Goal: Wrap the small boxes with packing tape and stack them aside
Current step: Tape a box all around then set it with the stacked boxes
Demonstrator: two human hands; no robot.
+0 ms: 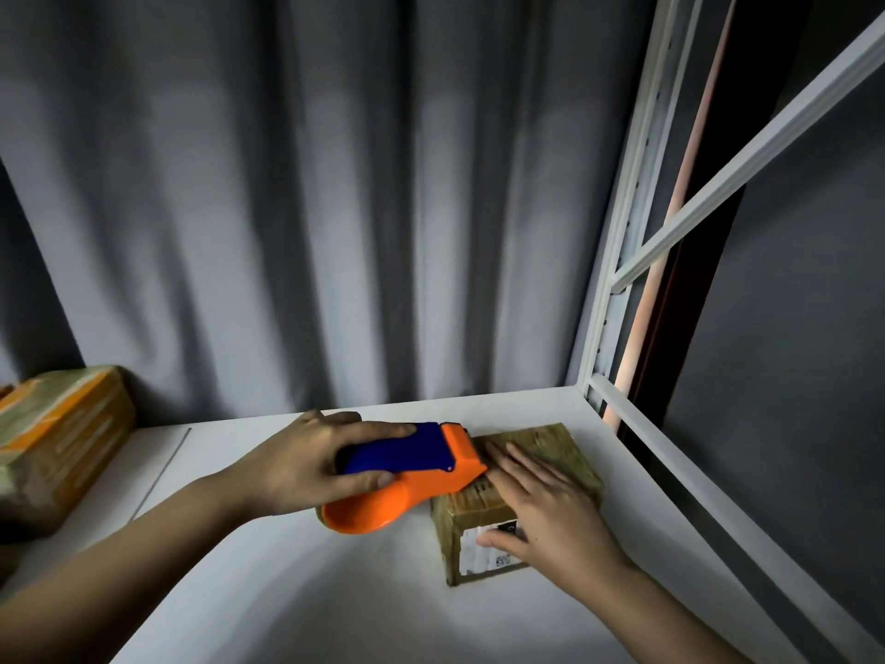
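A small brown cardboard box with glossy tape over it and a white label on its near side sits on the white shelf. My right hand lies flat on the box top, fingers spread, thumb down the labelled side. My left hand grips an orange and blue tape dispenser. The dispenser's orange head touches the box's left top edge, beside my right fingertips. Its orange handle end points toward me.
Wrapped brown and orange boxes sit stacked at the far left of the shelf. A grey curtain hangs behind. A white metal rack upright and rail run along the right side.
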